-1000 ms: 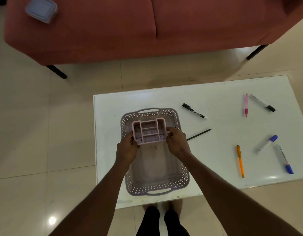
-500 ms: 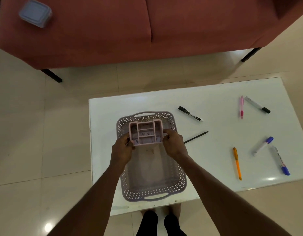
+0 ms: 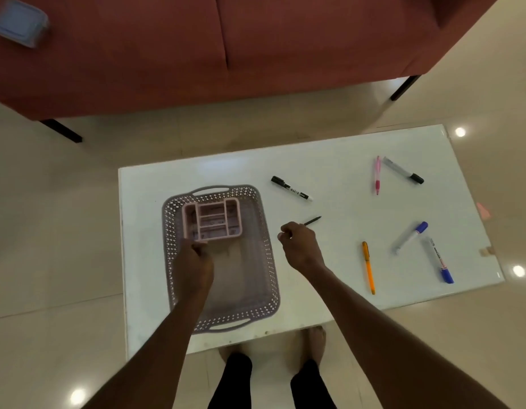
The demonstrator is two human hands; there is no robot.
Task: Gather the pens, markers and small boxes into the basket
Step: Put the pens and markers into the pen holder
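Note:
A lilac perforated basket [image 3: 268,261] stands at the left of the white table [image 3: 329,159]. A pink compartment box [image 3: 211,220] lies in its far end. My left hand [image 3: 193,267] grips the box's near left corner. My right hand [image 3: 300,246] hovers just right of the basket, fingers loosely curled and holding nothing. It covers the near end of a thin black pen [image 3: 312,220]. Loose on the table are a black-capped marker [image 3: 291,192], a pink pen [image 3: 377,175], a white marker [image 3: 403,174], an orange pen [image 3: 368,267] and two blue markers [image 3: 410,237] [image 3: 437,259].
A red sofa [image 3: 255,39] stands beyond the table, with a blue lidded container [image 3: 19,22] on its left seat. Tiled floor surrounds the table. My feet [image 3: 312,340] are at the table's near edge.
My right hand has let go of the pink box and moved right, out of the basket toward the thin black pen. The box now rests in the basket's far end.

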